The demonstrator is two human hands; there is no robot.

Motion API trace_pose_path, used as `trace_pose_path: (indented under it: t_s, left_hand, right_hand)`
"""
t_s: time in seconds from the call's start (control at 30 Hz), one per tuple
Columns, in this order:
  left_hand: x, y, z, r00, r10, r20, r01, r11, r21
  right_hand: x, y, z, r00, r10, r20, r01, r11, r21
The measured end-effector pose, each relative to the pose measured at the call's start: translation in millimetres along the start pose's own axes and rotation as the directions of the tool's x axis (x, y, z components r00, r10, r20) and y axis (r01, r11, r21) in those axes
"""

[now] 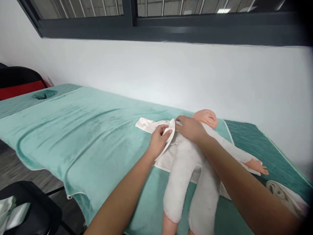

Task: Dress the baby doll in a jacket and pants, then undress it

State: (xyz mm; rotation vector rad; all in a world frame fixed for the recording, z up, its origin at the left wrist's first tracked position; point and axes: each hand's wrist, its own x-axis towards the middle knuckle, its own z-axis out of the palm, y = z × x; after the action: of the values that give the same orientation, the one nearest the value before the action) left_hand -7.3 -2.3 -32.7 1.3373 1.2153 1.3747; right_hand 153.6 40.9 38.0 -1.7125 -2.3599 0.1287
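Note:
A baby doll [187,156] with a white cloth body lies on its back on the green-covered bed, its head toward the wall. Under it is an opened white patterned garment [148,125], one sleeve stretched out to the left. My left hand [160,138] pinches the folded edge of this garment beside the doll's torso. At the doll's upper chest, my right hand [190,128] is bent over the cloth near the shoulder. Its fingertips are partly hidden, and what they hold cannot be made out. The doll's arm on the right reaches out past my forearm.
A rolled pale cloth [283,195] lies at the right on the dark green cover [249,137]. A black chair [31,209] with pale items on it stands at the lower left. Behind the bed [85,130] are a white wall and a barred window.

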Motion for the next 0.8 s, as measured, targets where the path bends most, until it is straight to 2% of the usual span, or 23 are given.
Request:
trace_pose_path:
  t_s: [0.07,0.13,0.2,0.23,0.27,0.3,0.33,0.4,0.47,0.5,0.63,0.8]
  left_hand:
    - [-1,3,-2.2,0.998,-0.017,0.06,0.013,0.998,0.065]
    - [-4,8,-2.9,0.995,-0.016,0.099,0.006,0.994,0.105]
    - [-7,13,-2.3,0.994,-0.026,0.105,0.016,0.996,0.092]
    - [-8,15,-1.5,0.994,-0.03,0.106,0.022,0.997,0.077]
    - [-9,17,-0.4,0.994,-0.028,0.109,0.021,0.998,0.062]
    - [-10,18,1.0,0.994,-0.016,0.11,0.01,0.999,0.052]
    - [-10,20,2.9,0.994,0.005,0.108,-0.011,0.999,0.05]
    - [-10,24,8.1,0.993,0.054,0.102,-0.061,0.996,0.066]
    - [-9,28,15.0,0.99,0.092,0.103,-0.102,0.991,0.093]
    - [-8,30,18.9,0.989,0.103,0.105,-0.114,0.988,0.104]
    - [0,43,33.7,0.986,0.133,0.098,-0.147,0.976,0.162]
    - [12,72,45.9,0.987,0.097,0.128,-0.129,0.955,0.268]
  right_hand:
    - [-16,14,-4,0.993,0.06,-0.099,-0.044,0.986,0.159]
    - [-39,28,-5,0.957,0.131,-0.258,-0.058,0.96,0.274]
    - [-65,42,-3,0.861,0.24,-0.448,-0.073,0.931,0.357]
    - [-78,49,-1,0.784,0.322,-0.531,-0.105,0.911,0.398]
    - [-90,55,1,0.716,0.398,-0.573,-0.156,0.892,0.425]
    - [-100,61,4,0.679,0.462,-0.57,-0.228,0.871,0.435]
    - [-109,67,6,0.674,0.519,-0.526,-0.316,0.846,0.43]
    - [-121,77,11,0.723,0.594,-0.354,-0.476,0.798,0.369]
    - [-126,83,15,0.76,0.619,-0.2,-0.546,0.774,0.319]
    - [-127,84,17,0.766,0.62,-0.168,-0.553,0.769,0.32]
    - [-126,84,21,0.768,0.619,-0.166,-0.484,0.73,0.483]
    - [-122,82,34,0.816,0.542,-0.202,-0.22,0.613,0.759]
